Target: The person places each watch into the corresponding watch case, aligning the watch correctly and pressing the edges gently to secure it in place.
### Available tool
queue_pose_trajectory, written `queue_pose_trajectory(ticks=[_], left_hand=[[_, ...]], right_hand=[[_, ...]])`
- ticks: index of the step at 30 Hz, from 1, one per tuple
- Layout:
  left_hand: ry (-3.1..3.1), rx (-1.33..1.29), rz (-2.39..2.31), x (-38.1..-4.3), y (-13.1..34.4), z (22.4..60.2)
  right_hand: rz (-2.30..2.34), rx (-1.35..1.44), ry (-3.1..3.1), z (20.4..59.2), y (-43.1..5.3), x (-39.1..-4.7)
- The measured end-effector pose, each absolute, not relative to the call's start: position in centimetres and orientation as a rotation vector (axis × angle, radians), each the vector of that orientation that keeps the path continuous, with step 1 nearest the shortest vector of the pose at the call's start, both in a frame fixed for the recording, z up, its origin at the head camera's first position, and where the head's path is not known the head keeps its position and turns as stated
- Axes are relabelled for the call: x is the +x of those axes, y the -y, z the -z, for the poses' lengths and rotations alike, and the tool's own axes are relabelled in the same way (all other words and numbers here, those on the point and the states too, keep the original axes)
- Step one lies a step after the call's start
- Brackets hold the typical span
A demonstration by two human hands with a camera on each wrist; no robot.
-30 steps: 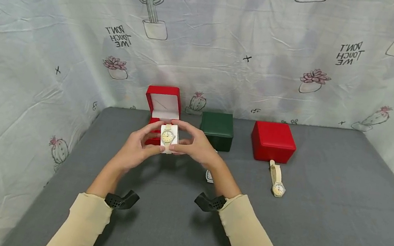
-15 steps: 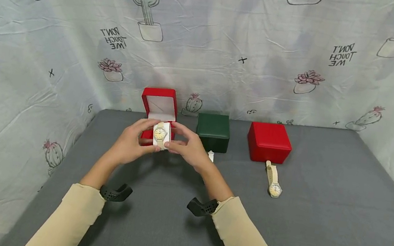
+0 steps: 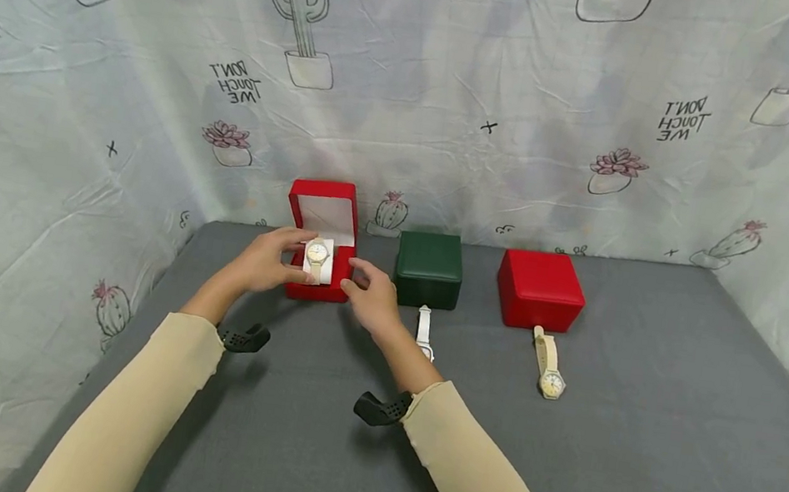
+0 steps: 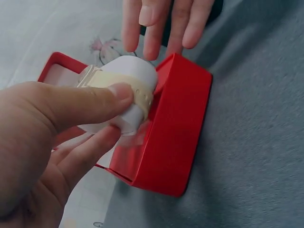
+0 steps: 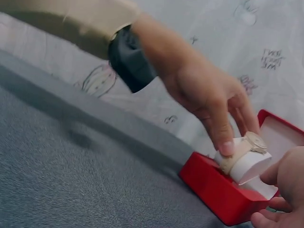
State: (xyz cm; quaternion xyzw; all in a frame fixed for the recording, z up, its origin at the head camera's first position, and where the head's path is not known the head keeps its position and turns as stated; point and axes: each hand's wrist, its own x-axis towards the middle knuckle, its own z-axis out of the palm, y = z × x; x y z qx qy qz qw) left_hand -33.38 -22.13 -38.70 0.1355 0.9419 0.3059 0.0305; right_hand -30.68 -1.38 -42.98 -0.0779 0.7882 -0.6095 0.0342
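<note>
A wristwatch (image 3: 318, 253) with a cream strap is wrapped round a white cushion (image 4: 135, 69). My left hand (image 3: 259, 262) pinches the cushion, thumb (image 4: 102, 102) across the strap and fingers on the other side. It holds the cushion tilted at the mouth of an open red watch box (image 3: 315, 295), partly inside the rim in the right wrist view. The box lid (image 3: 326, 217) stands up at the back. My right hand (image 3: 373, 302) is at the box's right side, fingers loosely bent and apart from the cushion, holding nothing.
A closed green box (image 3: 429, 269) stands right of the open one, a white-strapped watch (image 3: 424, 330) in front of it, partly covered by my right forearm. Farther right is a closed red box (image 3: 541, 290) with a cream-strapped watch (image 3: 549, 364) before it. A printed curtain (image 3: 415, 98) hangs behind.
The cushion with the watch, held in both hands earlier, has gone down to the open red box. My right hand has let go of it and moved off to the right.
</note>
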Motion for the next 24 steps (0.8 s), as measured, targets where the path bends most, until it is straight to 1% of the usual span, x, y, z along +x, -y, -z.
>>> queue_pose_trajectory(ticks=[7,14,24], left_hand=[[-2.838,0.383,-0.875,-34.7,22.6,38.8],[-2.777,0.355,-0.897,-35.3,22.4,38.8],[-2.793,0.376,-0.715,-36.4,22.4,39.6]], right_hand=[[1.785,-0.174,-2.493,43.6,2.8,-31.8],[1.747,-0.114,-2.588,44.1,3.0,-32.1],[1.669,-0.080,-2.636,44.0,3.1,-32.1]])
